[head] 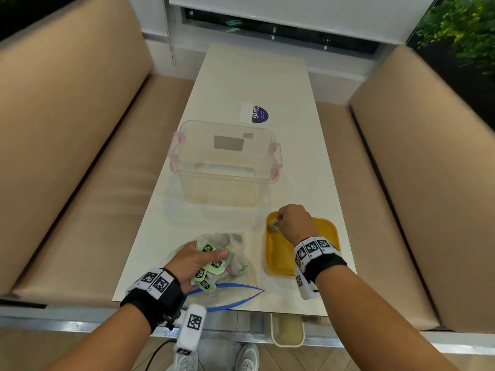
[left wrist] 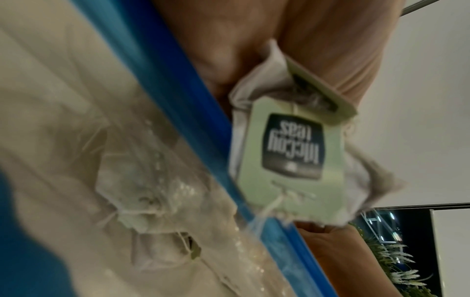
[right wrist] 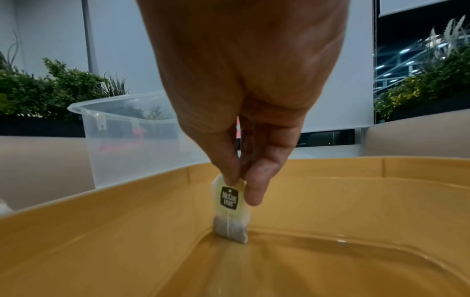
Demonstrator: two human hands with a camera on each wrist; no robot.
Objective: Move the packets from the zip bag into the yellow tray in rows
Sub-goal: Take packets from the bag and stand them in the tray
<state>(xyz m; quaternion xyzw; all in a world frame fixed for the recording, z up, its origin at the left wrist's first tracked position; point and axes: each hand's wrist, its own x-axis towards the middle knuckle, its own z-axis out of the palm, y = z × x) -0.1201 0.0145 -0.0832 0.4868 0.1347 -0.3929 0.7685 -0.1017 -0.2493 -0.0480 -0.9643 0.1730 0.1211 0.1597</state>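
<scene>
A clear zip bag [head: 235, 294] with a blue zip strip [left wrist: 162, 96] lies at the table's near edge, holding several tea packets [head: 214, 265] with pale green tags. My left hand [head: 194, 261] lies over the bag, its fingers curled round a clump of packets [left wrist: 287, 152]. To the right sits the yellow tray [head: 325, 231]. My right hand [head: 292, 220] hovers over its far left corner and pinches one tea packet [right wrist: 230, 209] by the top. The packet hangs upright, its bottom touching the tray floor [right wrist: 330, 261] in that corner.
A clear plastic tub [head: 225, 162] with pink latches stands just beyond the bag and tray. A white and purple card [head: 254, 113] lies farther back. Beige bench seats [head: 67, 129] flank the narrow white table [head: 294, 84]. A small bin [head: 287, 330] sits below the near edge.
</scene>
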